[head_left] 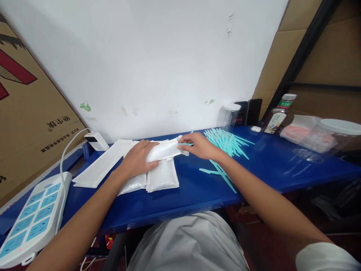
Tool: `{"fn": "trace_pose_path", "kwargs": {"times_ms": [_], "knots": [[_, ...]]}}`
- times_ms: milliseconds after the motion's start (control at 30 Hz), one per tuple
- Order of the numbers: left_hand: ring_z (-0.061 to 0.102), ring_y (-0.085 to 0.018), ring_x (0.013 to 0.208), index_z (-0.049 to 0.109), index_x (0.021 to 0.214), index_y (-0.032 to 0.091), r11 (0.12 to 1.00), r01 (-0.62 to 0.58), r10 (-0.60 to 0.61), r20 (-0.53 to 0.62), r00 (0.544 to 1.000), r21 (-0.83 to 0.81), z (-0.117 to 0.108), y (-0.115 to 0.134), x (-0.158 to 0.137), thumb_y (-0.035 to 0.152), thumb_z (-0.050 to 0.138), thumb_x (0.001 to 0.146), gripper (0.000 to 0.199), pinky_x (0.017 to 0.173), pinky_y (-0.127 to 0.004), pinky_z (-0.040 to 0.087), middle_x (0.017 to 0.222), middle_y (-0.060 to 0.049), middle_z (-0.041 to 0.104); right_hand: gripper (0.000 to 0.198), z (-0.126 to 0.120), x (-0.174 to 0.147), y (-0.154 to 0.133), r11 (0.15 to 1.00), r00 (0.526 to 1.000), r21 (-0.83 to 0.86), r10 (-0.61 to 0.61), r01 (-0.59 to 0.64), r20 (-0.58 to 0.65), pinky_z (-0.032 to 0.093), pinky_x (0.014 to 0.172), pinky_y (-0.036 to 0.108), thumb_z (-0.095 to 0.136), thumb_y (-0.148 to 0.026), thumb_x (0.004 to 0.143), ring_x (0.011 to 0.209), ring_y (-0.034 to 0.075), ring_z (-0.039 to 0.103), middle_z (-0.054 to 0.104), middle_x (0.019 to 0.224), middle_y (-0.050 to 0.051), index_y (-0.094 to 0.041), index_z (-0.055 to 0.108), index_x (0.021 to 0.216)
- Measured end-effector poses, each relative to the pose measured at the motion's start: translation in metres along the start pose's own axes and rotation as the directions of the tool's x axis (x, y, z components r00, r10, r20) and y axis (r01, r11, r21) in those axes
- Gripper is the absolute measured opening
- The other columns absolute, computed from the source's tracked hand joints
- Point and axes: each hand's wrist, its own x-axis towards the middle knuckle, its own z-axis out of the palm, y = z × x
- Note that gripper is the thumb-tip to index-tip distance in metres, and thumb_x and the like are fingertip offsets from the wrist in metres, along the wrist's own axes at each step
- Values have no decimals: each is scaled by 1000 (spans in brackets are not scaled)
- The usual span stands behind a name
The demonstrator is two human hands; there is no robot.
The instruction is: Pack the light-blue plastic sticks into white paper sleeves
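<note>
My left hand (pixel 138 158) is closed around a filled white plastic packet (pixel 162 151), its thumb below and its fingers over the top. At the packet's right end, my right hand (pixel 201 145) pinches a thin teal plastic stick (pixel 184 144). Whether the stick's tip is inside the packet or only against it, I cannot tell. Under the held packet lie more white packets (pixel 163 178), partly covered by my left hand. Just beyond my right hand is a loose pile of teal sticks (pixel 227 141), with a few stray sticks (pixel 217 171) nearer the front.
Flat white bags (pixel 98 169) lie left on the blue table (pixel 194 194). A power strip (pixel 34 218) and a white device (pixel 96 141) with a cable are at the left. A lidded jar (pixel 229 116), phones (pixel 254 111), a bottle (pixel 278 114) and a clear tub (pixel 335 135) stand right.
</note>
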Motion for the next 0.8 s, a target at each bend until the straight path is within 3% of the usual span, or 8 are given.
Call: {"fn": "trace_pose_path", "kwargs": {"times_ms": [133,233,433,567,600,667,733,800], "knots": [[62,-35,114,57,144,23,1000,-23,22,-53,998,-19,-1,4,1,40,65,84,63,96,-49,52,127,-11,68,39,9,0,-4,997,999,65,-51,52,-7,41,67,30,56,-44,104,71,17,56,66,75,2,-18,67,77],[63,-34,109,61,138,23,999,-32,27,-124,992,-38,-2,6,1,37,65,85,55,94,-48,52,122,-9,71,39,15,0,-10,989,990,99,-99,110,-104,46,70,32,57,-48,104,80,20,62,72,86,6,-18,73,86],[65,-30,105,63,129,22,979,45,-118,-371,921,-199,-6,7,2,34,69,83,48,92,-43,52,117,-6,71,38,1,-1,-18,959,849,93,-189,268,-494,54,100,43,56,-56,104,121,26,66,77,122,8,-28,81,112],[65,-26,90,62,112,21,880,111,-375,-531,760,-462,-7,-6,5,45,68,88,35,82,-38,53,99,-4,68,46,-28,2,17,998,739,-70,-41,-8,-673,55,90,40,44,-48,109,103,25,71,79,107,10,-20,79,102],[64,-26,90,61,110,21,853,107,-427,-564,707,-511,-7,-10,5,47,66,89,33,81,-39,54,97,-4,66,42,-35,1,30,973,754,-173,-1,-149,-657,54,90,39,46,-43,108,100,25,71,79,102,10,-19,78,99],[64,-28,96,58,113,22,819,102,-490,-596,636,-565,-6,-16,6,49,62,91,35,86,-41,54,102,-6,66,30,-49,-1,56,798,810,-423,135,-431,-570,51,92,41,56,-38,102,101,29,69,78,102,13,-17,78,99],[64,-30,105,55,122,23,817,138,-496,-559,665,-561,-4,-18,6,50,61,92,41,93,-44,54,113,-8,65,33,-59,-4,76,570,811,-577,389,-585,-438,51,88,41,63,-42,98,104,33,69,77,107,19,-13,77,103],[64,-31,110,51,129,23,837,199,-467,-474,747,-511,-3,-14,5,52,64,91,50,97,-46,54,120,-9,65,45,-63,-6,87,420,732,-651,599,-632,-324,51,83,39,70,-52,94,104,35,70,76,109,23,-10,76,109]]}}
